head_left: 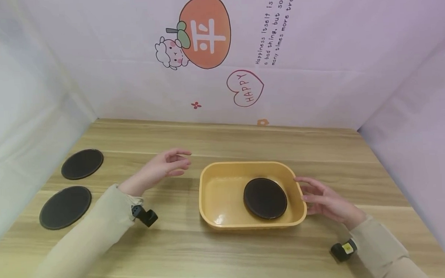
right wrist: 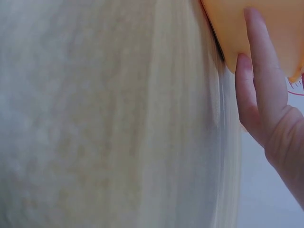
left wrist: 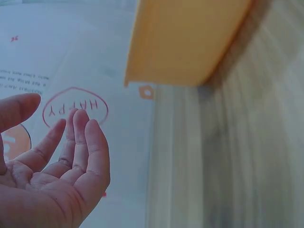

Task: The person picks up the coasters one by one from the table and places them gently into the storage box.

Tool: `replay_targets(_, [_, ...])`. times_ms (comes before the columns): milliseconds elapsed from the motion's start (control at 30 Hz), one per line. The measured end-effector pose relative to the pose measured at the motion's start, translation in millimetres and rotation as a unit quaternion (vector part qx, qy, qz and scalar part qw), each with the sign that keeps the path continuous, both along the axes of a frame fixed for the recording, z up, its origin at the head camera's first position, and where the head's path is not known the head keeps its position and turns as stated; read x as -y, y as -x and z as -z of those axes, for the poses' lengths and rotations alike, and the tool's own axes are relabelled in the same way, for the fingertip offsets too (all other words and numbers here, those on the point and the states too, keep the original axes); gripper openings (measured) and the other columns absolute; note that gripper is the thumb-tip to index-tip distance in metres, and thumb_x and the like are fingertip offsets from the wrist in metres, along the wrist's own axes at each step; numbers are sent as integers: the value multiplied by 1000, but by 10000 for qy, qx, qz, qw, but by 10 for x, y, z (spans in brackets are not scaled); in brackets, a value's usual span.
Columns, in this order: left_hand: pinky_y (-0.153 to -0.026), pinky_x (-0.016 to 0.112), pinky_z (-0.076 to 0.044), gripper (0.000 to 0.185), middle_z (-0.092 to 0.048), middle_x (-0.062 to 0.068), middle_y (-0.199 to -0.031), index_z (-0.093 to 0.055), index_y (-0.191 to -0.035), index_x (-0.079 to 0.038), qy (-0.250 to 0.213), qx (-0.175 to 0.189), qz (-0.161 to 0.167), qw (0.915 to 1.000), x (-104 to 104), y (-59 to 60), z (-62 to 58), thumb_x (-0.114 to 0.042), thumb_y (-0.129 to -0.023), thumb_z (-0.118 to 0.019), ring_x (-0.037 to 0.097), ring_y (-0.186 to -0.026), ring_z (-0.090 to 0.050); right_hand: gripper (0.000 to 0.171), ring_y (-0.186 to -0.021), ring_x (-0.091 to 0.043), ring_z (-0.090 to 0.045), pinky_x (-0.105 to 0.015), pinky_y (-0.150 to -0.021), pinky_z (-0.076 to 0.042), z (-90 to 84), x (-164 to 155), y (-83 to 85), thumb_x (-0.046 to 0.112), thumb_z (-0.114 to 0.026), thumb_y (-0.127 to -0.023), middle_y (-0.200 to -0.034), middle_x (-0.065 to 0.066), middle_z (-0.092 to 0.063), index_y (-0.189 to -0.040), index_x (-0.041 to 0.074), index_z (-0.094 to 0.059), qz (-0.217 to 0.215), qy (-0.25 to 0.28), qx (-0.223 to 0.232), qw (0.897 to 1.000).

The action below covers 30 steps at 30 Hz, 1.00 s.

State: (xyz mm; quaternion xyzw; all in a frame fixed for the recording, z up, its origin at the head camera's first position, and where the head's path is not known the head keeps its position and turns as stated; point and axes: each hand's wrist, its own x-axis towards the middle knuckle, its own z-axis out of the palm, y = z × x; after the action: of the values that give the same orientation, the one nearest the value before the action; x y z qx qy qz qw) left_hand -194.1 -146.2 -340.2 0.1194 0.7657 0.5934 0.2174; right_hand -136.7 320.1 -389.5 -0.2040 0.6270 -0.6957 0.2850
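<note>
1. Yellow tray [head_left: 209, 188] sits in the middle of the wooden table [head_left: 248, 252], and one dark round disc [head_left: 265, 197] lies flat inside it, toward the right.
2. Fingers of the right hand [head_left: 325, 201] are straight and a bit spread. In the right wrist view the fingertips [right wrist: 256, 28] lie against the tray's outer wall. They hold nothing.
3. Fingers of the left hand [head_left: 164, 165] are loose and open, palm turned toward the tray. This hand is up off the table, near the tray's left end but not touching it. It holds nothing.
4. The tray looks like hard plastic, so I think it is light and stiff. Its smooth, shiny sides may be slippery. The two short ends, under the rim, look like the best places to take hold.
5. The disc looks thin and flat. It could slide around if the tray tips.
6. Farther out, two more dark round discs [head_left: 82, 163] [head_left: 65, 207] lie flat near the table's left edge, well apart from the tray.
7. Behind the table is a pale wall with a "HAPPY" heart [head_left: 245, 88].
</note>
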Motion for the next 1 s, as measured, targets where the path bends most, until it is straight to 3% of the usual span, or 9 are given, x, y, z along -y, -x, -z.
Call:
replay_targets(300, [-105,47,-40,58,-43,29,-138,-32,-142,3,444,-121,-139,9988,520,-154,158,-27,-98,-53,41,-126,-46,51,-115,-13,-56,-43,-85,-54,29,-3,4,-4,-39,-97,-132,11,-47,-138,27,-41,-27,46,52,10000])
replay_targets(467, [-96,44,-48,56,-49,25,-133,-37,-141,-1,1149,-476,-221,9920,811,-259,152,-32,-97,-52,38,-120,-51,50,-115,-14,-56,-43,-85,-54,6,8,7,-2,-40,-98,-131,10,-46,-138,26,-40,-9,20,27,10000])
replay_targets(600, [-87,32,-50,52,-54,20,-129,-43,-138,-2,1748,-843,-199,9808,1069,-367,140,-33,-97,-54,19,-113,-55,50,-116,-13,-56,-43,-85,-54,9,11,10,-3,-40,-98,-131,12,-46,-138,27,-40,-30,-10,21,10000])
replay_targets(767, [-81,22,-51,49,-54,22,-129,-44,-136,1,1983,-1065,-177,9742,1391,-507,129,-28,-97,-54,-10,-101,-52,50,-115,-12,-56,-43,-85,-54,24,18,22,-2,-40,-98,-131,11,-46,-138,28,-40,11,-92,4,10000])
replay_targets(900, [-78,18,-51,46,-55,20,-126,-45,-133,4,2092,-1243,-322,9694,1648,-584,127,-23,-97,-55,-13,-98,-52,51,-114,-13,-57,-43,-84,-54,28,19,27,-2,-40,-98,-130,10,-46,-138,29,-41,40,-172,-15,9998])
replay_targets(1000, [-77,13,-48,43,-59,3,-121,-45,-131,5,2057,-1392,-447,9676,1846,-611,146,-17,-96,-55,-13,-98,-53,52,-113,-13,-57,-43,-84,-55,35,13,26,-3,-40,-97,-130,12,-47,-137,30,-42,39,-167,-62,9998])
